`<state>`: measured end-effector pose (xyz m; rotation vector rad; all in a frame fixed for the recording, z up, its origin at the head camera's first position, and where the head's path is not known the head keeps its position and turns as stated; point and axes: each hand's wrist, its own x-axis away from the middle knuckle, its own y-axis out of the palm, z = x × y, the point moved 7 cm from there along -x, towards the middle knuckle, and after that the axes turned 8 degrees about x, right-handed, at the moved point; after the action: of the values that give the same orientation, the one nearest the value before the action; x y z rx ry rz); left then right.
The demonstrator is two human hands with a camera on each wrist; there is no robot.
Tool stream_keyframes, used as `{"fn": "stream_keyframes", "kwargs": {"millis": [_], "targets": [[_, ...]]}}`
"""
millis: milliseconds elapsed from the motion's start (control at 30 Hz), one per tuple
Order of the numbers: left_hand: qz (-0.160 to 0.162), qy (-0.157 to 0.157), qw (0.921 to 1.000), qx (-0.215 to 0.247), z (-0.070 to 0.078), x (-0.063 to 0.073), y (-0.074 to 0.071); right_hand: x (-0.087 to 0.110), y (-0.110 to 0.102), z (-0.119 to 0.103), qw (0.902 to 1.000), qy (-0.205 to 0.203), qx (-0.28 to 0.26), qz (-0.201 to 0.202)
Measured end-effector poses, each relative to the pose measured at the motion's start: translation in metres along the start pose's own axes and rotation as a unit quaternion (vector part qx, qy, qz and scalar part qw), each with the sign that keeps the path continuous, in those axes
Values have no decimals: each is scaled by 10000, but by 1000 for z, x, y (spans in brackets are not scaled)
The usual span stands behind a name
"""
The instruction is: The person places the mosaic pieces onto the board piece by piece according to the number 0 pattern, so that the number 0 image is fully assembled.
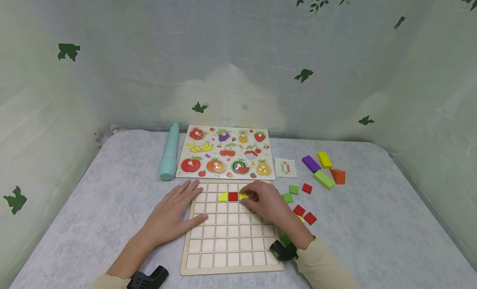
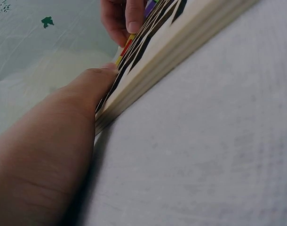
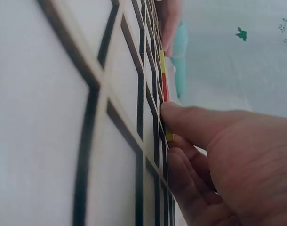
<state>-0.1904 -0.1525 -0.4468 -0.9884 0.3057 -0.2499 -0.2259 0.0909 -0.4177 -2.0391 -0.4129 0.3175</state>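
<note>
A wooden grid board lies in front of me. Its upper part holds a yellow tile with a curved edge and, beside it on the right, a red square tile. My right hand pinches another yellow tile between thumb and fingers, just right of the red one. In the right wrist view the yellow tile shows partly behind the thumb. With fingers spread, my left hand rests along the board's left edge, fingertips on the frame and thumb reaching over the grid.
Loose red tiles and green tiles lie right of the board, some partly behind my right arm. Behind stand a fruit puzzle, a small pattern card and a teal bottle. Several coloured blocks sit farther right.
</note>
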Motion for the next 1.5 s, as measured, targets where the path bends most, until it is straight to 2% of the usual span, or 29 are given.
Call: {"fn": "stream_keyframes", "kwargs": {"millis": [400, 633, 867, 1067, 1333, 1500], "targets": [[17, -68, 10000, 21, -1, 1, 0, 0, 0, 0, 10000, -77, -3, -40], [11, -73, 10000, 23, -1, 2, 0, 7, -25, 11, 9998, 61, 162, 101], [29, -56, 10000, 22, -1, 2, 0, 20, -53, 44, 9992, 351, 179, 63], [16, -62, 10000, 31, -1, 2, 1, 28, -76, 74, 9971, 656, 280, 259], [17, -14, 10000, 47, -1, 1, 1, 35, -87, 109, 9931, 1023, 458, 351], [28, 15, 10000, 33, -1, 0, 1, 39, -89, 127, 9895, 1366, 429, 208]]}}
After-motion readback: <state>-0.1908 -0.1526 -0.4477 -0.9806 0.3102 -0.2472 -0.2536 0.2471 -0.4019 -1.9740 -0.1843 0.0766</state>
